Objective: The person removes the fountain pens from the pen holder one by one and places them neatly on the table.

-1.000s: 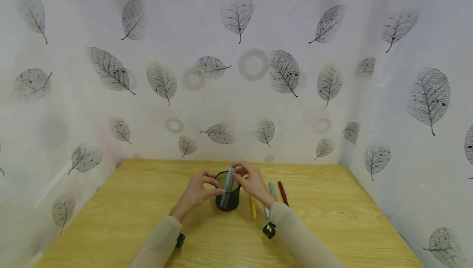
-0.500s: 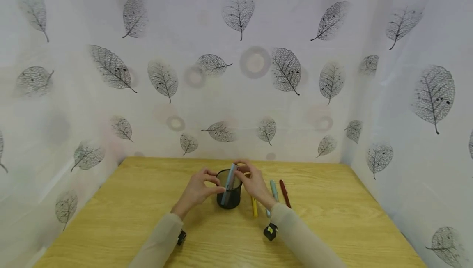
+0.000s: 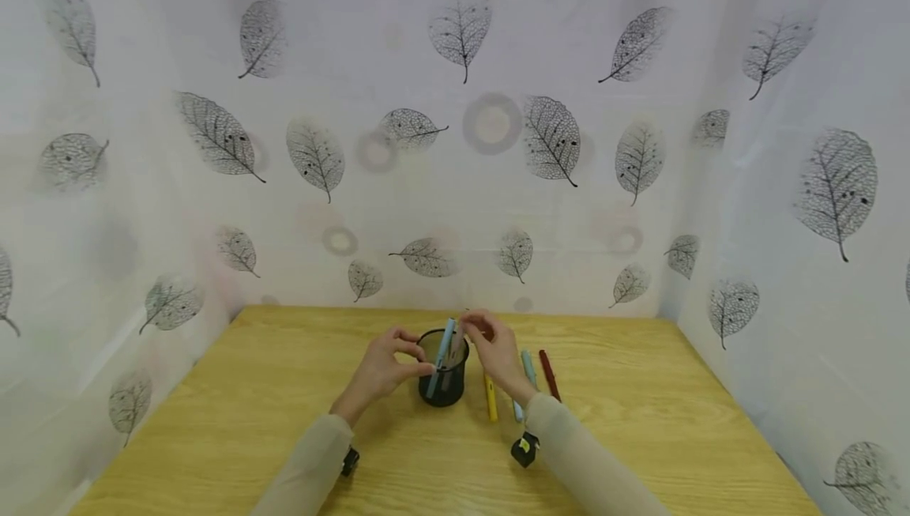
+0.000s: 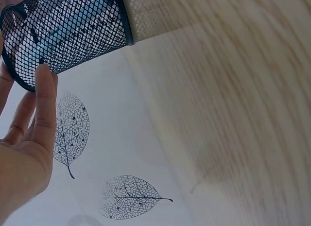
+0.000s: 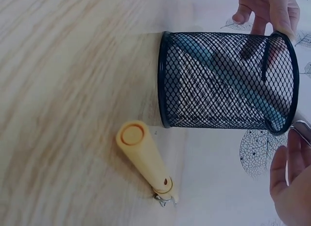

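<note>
A black mesh pen holder (image 3: 449,394) stands upright on the table. My left hand (image 3: 381,366) grips its rim on the left, thumb on the near side; the thumb lies against the mesh edge in the left wrist view. A blue pen (image 3: 445,340) leans inside the holder, its top above the rim. With its fingertips my right hand (image 3: 498,354) pinches the top of a greyish pen (image 3: 456,340) whose lower part is inside the holder. The right wrist view shows a silver clip (image 5: 302,130) at those fingertips and both pens through the mesh (image 5: 218,109).
Right of the holder lie a yellow pen (image 3: 490,399), a light blue pen (image 3: 517,410) and a teal pen (image 3: 528,362), partly hidden by my right wrist. Farther right is a dark red pen (image 3: 549,374). A leaf-printed curtain (image 3: 490,184) surrounds the wooden table (image 3: 626,421).
My right hand has shifted slightly right, tilting the greyish pen away from the blue pen, so a gap shows between their tops. The left hand keeps its grip on the rim.
</note>
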Motion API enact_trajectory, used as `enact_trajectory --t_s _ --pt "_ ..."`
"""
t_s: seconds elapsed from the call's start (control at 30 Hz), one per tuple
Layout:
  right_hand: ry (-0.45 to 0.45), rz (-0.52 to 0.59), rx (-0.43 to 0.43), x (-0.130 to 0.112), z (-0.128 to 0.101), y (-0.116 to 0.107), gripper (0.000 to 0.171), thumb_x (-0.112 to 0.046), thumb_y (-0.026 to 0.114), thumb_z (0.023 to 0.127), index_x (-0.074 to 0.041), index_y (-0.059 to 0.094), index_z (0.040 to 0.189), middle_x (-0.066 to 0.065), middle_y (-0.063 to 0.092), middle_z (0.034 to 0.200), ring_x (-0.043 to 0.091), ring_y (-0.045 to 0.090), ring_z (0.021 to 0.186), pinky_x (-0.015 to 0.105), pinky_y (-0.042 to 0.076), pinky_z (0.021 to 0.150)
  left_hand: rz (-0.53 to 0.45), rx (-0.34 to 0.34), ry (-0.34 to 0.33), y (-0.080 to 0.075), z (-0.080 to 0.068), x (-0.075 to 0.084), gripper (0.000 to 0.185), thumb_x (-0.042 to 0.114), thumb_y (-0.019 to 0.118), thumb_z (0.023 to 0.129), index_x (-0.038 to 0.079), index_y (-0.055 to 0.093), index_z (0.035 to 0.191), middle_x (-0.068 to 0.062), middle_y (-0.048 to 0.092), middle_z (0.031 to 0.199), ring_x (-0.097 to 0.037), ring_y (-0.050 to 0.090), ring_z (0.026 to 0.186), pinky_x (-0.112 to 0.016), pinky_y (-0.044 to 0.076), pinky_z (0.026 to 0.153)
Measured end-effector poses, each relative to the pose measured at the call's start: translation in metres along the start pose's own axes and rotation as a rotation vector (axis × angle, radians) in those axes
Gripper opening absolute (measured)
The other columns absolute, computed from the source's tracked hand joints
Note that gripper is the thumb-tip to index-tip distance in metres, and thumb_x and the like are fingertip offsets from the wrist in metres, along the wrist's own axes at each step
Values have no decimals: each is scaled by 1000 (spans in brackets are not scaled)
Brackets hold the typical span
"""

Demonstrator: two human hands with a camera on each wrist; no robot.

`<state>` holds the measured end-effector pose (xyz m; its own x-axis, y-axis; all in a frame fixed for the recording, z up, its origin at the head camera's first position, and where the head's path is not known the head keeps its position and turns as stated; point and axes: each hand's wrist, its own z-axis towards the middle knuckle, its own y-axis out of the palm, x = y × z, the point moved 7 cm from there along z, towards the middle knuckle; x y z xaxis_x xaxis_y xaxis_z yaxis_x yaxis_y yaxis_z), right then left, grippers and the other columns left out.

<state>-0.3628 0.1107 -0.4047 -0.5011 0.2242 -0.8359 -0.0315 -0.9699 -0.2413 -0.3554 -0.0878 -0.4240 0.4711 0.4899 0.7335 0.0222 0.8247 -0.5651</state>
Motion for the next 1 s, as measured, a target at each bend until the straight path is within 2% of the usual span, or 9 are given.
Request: enact_trajectory --t_s 0.13,0.37,0.47,0.57,0.7,0.8,1.0 --pt "-12 109 80 11 6 -8 20 -15 65 95 -9 67 114 16 68 103 9 66 85 26 56 74 13 -7 -3 0 1 0 14 34 85 74 28 73 74 -1 64 104 -26 60 110 -54 48 93" --pt "70 308 183 14 12 -24 28 -2 66 92 1 60 119 28 59 110 9 65 86 29 58 76 12 -18 -37 1 -1 -2 13 33 85 75 27 74 75 -5 65 109 -28 59 112 -54 46 96" --pt "86 384 214 14 13 -31 26 2 64 92 2 60 118 25 59 108 9 65 83 30 59 76 10 -11 -40 1 -1 -2 13 33 85 75 27 73 75 -3 64 109 -29 58 112 -55 46 96" --pt "89 429 247 13 14 -39 24 5 62 92 1 60 116 15 61 102 9 66 80 31 59 74 5 -8 -36 1 -2 -2 13 33 85 75 27 73 75 -2 65 109 -29 59 113 -54 47 96" --pt "97 464 288 15 17 -50 24 7 60 93 0 60 115 3 62 94 9 66 78 28 59 71 -6 -4 -32 1 -2 -2 13 32 85 74 26 74 75 -5 65 109 -29 59 113 -56 46 95" --pt "124 470 294 19 18 -58 25 5 60 94 0 60 118 3 62 94 10 66 79 28 59 71 -7 -10 -38 2 -2 -4 13 33 85 74 28 73 75 -4 64 111 -28 58 114 -56 46 97" --pt "230 375 218 32 16 -67 31 2 59 95 4 58 126 4 65 99 13 66 84 29 58 72 -21 -17 -40 3 -2 -6 14 32 86 74 31 72 74 -7 64 113 -28 56 115 -55 44 99"
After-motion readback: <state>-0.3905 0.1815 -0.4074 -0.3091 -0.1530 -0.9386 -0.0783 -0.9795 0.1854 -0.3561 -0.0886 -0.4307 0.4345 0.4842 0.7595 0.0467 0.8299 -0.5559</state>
